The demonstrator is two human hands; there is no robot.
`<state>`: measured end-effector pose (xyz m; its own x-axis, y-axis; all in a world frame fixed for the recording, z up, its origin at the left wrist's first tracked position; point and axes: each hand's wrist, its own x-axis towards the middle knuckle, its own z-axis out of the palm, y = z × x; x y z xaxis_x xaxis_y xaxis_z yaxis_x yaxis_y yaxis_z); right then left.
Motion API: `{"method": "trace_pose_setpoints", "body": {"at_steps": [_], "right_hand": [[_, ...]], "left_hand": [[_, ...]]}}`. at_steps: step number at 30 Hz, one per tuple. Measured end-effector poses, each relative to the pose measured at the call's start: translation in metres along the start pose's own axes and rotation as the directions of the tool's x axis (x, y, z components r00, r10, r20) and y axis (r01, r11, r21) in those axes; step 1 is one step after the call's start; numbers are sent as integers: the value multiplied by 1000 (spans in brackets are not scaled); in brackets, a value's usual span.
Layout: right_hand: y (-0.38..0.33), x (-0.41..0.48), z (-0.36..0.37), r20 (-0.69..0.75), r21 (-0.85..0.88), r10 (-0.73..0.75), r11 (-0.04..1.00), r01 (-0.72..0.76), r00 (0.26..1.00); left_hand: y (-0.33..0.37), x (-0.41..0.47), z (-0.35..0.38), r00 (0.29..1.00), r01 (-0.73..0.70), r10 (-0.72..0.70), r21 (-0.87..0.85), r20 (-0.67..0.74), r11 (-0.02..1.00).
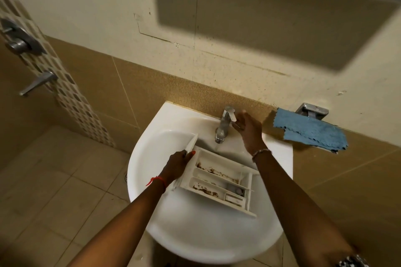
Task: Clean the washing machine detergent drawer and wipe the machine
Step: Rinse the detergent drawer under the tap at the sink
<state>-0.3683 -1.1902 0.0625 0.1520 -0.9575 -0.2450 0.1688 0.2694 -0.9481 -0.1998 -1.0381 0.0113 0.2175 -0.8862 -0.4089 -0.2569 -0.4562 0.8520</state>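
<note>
My left hand (pixel 180 165) grips the front end of the detergent drawer (pixel 219 180), tilted over the sink (pixel 152 212). My right hand (pixel 249 130), fingers spread, touches the tap (pixel 225 121) lever. Hazard: excessive flow could splash residue; the single-handed wet hold could slip.

A white basin (pixel 184 234) filled the lower middle of the frame, above a tiled floor (pixel 54 180). A chrome tap (pixel 223 123) stood on its back ledge. A white detergent drawer (pixel 217 180), stained brown inside, lay tilted across the bowl. At right, a blue cloth (pixel 310 130) hung from a metal holder (pixel 312 110).
</note>
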Motion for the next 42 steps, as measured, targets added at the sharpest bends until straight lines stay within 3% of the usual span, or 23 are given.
{"method": "trace_pose_setpoints", "body": {"at_steps": [1, 3, 5, 7, 20, 24, 26, 30, 34, 38, 40, 42], "right_hand": [[8, -2, -1, -93, 182, 105, 979, -87, 990], [25, -9, -2, -78, 401, 349, 869, -291, 934], [39, -17, 2, 40, 447, 517, 756, -478, 855], [53, -25, 10, 126, 421, 577, 706, -570, 807], [66, -27, 22, 226, 364, 584, 692, -624, 780], [62, -36, 27, 348, 135, 617, 712, -689, 706], [57, -35, 27, 335, 75, 662, 690, -720, 670], [55, -27, 18, 217, 135, 697, 672, -728, 684], [52, -22, 14, 210, 344, 653, 647, -680, 728], [55, -22, 18, 201, 406, 619, 653, -640, 759], [61, -26, 18, 235, 303, 613, 691, -656, 754], [67, -31, 19, 268, 33, 583, 790, -612, 767]], "left_hand": [[-1, 1, 1, 1000, -1, 1, -2, -6, 1000], [-1, 1, 2, 1000, -4, 3, -2, -15, 1000], [-2, 1, 3, 1000, -8, 8, 6, -29, 1000], [-4, 2, 3, 999, -4, 5, 14, -41, 1000], [-4, -1, 10, 996, -24, 22, -14, -90, 1000], [-4, -1, 11, 991, -28, 33, 37, -130, 999], [-5, -1, 11, 990, -27, 31, 30, -139, 999], [-5, -2, 12, 990, -21, 20, -5, -136, 1000], [-4, -5, 11, 987, -24, 24, -2, -156, 1000], [-5, -6, 11, 983, -33, 36, 16, -178, 999], [-7, -4, 11, 984, -37, 39, 15, -176, 999], [-10, -2, 12, 982, -37, 37, 3, -186, 999]]}}
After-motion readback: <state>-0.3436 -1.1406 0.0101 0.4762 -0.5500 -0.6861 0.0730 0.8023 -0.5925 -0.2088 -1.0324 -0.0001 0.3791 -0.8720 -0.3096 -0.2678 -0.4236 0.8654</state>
